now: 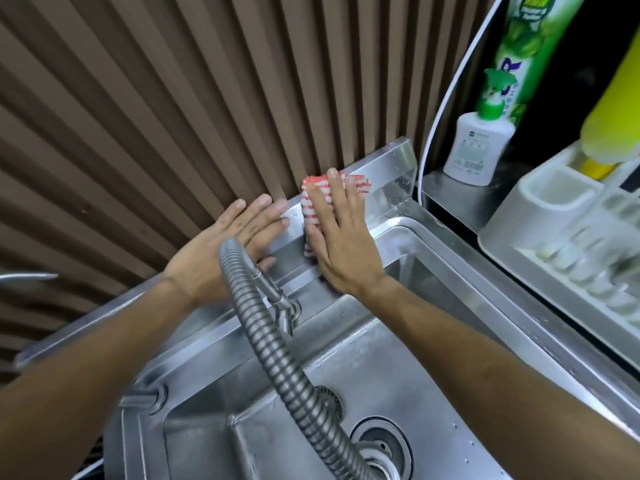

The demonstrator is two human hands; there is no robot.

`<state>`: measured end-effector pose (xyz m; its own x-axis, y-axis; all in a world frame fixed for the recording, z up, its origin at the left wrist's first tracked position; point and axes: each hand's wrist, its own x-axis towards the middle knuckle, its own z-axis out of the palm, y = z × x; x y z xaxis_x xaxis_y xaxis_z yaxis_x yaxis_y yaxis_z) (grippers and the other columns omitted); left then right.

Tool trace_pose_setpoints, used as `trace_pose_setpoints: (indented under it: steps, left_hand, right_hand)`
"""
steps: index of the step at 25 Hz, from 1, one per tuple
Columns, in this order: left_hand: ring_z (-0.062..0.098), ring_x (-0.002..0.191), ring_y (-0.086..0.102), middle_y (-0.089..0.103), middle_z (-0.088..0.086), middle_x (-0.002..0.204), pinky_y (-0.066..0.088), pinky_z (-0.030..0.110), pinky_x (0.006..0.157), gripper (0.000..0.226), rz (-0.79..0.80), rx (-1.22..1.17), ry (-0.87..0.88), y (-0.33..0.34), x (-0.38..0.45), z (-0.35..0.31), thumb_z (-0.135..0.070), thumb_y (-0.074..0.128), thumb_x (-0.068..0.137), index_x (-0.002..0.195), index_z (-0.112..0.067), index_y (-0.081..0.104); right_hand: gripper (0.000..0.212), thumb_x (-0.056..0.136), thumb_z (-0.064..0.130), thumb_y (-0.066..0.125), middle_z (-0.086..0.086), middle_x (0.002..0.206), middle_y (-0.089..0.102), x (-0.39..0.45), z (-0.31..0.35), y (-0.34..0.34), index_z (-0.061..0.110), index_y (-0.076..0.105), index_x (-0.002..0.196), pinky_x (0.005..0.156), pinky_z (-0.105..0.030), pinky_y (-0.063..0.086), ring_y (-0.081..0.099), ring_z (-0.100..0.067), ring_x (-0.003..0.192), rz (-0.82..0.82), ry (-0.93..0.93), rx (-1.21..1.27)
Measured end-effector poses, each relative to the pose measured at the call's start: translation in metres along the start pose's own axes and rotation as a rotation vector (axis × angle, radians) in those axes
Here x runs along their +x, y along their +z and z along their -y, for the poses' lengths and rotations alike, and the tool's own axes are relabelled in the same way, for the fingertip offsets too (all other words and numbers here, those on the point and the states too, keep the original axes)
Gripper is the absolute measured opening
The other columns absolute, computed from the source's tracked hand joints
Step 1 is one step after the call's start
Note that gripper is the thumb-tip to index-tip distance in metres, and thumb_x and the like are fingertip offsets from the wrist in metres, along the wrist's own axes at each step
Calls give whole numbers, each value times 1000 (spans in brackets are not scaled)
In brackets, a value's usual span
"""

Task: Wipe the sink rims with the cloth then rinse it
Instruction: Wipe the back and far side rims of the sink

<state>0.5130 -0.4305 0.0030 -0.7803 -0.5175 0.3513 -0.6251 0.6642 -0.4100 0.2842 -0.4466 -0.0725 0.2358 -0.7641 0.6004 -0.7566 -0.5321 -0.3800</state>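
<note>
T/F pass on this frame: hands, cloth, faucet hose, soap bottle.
1. The right hand presses the red-and-white cloth flat against the sink's back rim. True.
2. The left hand grips the faucet hose. False: it lies flat on the rim, beside the cloth.
3. The cloth is under running water. False: no water is visible flowing.
4. A white soap bottle stands right of the sink. True.

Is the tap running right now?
Cannot tell for sure: no stream shows below the flexible faucet hose, whose outlet is cut off by the frame edge near the drain.
</note>
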Motion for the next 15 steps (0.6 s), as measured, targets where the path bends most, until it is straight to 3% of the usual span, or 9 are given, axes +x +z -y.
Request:
trace_pose_setpoints:
  steps: [4, 6, 7, 9, 10, 12, 15]
  left_hand:
    - [24, 160, 10, 2, 1, 174, 0, 37, 130, 80, -11, 120, -147, 1, -2, -6, -38, 58, 97, 162, -6, 23]
    - [23, 161, 7, 0, 1, 174, -2, 36, 130, 80, -8, 147, -163, 1, -2, -6, -40, 55, 97, 162, -6, 23]
    - [22, 161, 3, -2, 0, 174, -3, 36, 130, 80, -10, 152, -161, 0, -2, -7, -41, 53, 98, 162, -6, 22]
    - [22, 161, 0, 1, 2, 174, -4, 37, 130, 79, -14, 161, -180, -2, 1, -7, -43, 51, 98, 161, -5, 23]
    - [22, 161, 1, 8, 5, 173, -5, 37, 130, 80, -1, 164, -199, -2, 4, -8, -44, 52, 97, 161, -4, 25]
    - [24, 161, 8, 20, 9, 171, -6, 38, 130, 79, 74, 204, -205, -4, 1, -9, -45, 52, 98, 161, -4, 27]
    - [29, 160, 9, 18, 9, 172, -3, 41, 130, 70, 224, 254, -154, -14, -23, -7, -44, 31, 105, 164, -8, 18]
  right_hand:
    - [57, 111, 31, 31, -20, 171, 10, -3, -1, -3, 15, 16, 163, 128, -55, 8, 1, -38, 159, 124, -258, -52]
    - [58, 111, 30, 32, -21, 170, 8, -4, -3, 2, 15, 15, 164, 127, -57, 8, -3, -39, 158, 122, -267, -131]
    - [59, 110, 27, 32, -26, 169, 6, 1, -6, 6, 10, 16, 164, 125, -60, 9, -4, -43, 157, 64, -145, -132]
    - [57, 110, 22, 33, -29, 168, 2, 14, -4, 7, 5, 18, 163, 124, -62, 9, -4, -46, 156, -98, 266, 14]
    - [56, 111, 22, 33, -28, 169, 0, 15, 4, 7, 6, 19, 163, 125, -61, 8, -6, -45, 157, -138, 359, 79]
    - [56, 111, 27, 30, -25, 170, -1, 3, 21, 14, 11, 19, 164, 126, -59, 8, -8, -42, 157, -69, 220, 50]
    - [56, 111, 33, 27, -22, 171, 4, -11, 30, 10, 16, 20, 164, 126, -58, 11, -3, -41, 158, 71, -105, -40]
